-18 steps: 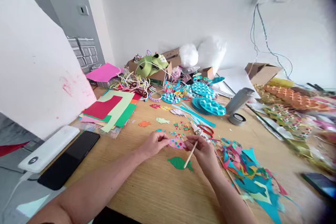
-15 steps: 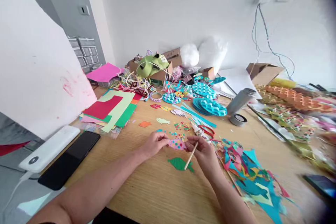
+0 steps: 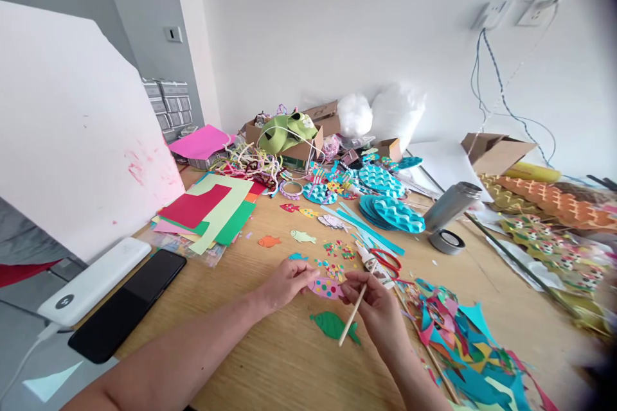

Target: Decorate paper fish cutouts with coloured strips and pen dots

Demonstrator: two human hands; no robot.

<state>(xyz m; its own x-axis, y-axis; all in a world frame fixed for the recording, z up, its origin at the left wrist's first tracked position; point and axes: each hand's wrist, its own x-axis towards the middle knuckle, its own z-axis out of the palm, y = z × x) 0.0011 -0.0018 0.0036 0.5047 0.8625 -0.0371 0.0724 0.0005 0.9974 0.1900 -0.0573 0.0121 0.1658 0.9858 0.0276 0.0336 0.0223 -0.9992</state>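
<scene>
Between both hands is a pink paper fish point(image 3: 326, 288) covered in coloured dots. My left hand point(image 3: 284, 284) pinches its left end. The fingers of my right hand point(image 3: 372, 295) close on its right end and also hold a thin wooden stick point(image 3: 353, 316), which slants down toward me. Just below lies a green paper fish point(image 3: 332, 325) flat on the table. Beyond the hands are small coloured paper dots point(image 3: 332, 268), a white glue bottle point(image 3: 367, 258) and red-handled scissors point(image 3: 387, 261). An orange paper fish point(image 3: 268, 241) and a pale green paper fish point(image 3: 303, 237) lie farther off.
Coloured paper sheets point(image 3: 226, 212), a black phone point(image 3: 128, 305) and a white power bank point(image 3: 94, 279) are on the left. Paper scraps point(image 3: 463, 340) spread at the right, near a metal flask point(image 3: 450, 207). Blue wavy paper discs point(image 3: 398, 213) and a cardboard box point(image 3: 301, 153) stand behind.
The camera view has tilted up and shifted slightly, so the scene sits lower and a bit to the right. Both hands keep hold of the pink fish; its dotted face shows a little more.
</scene>
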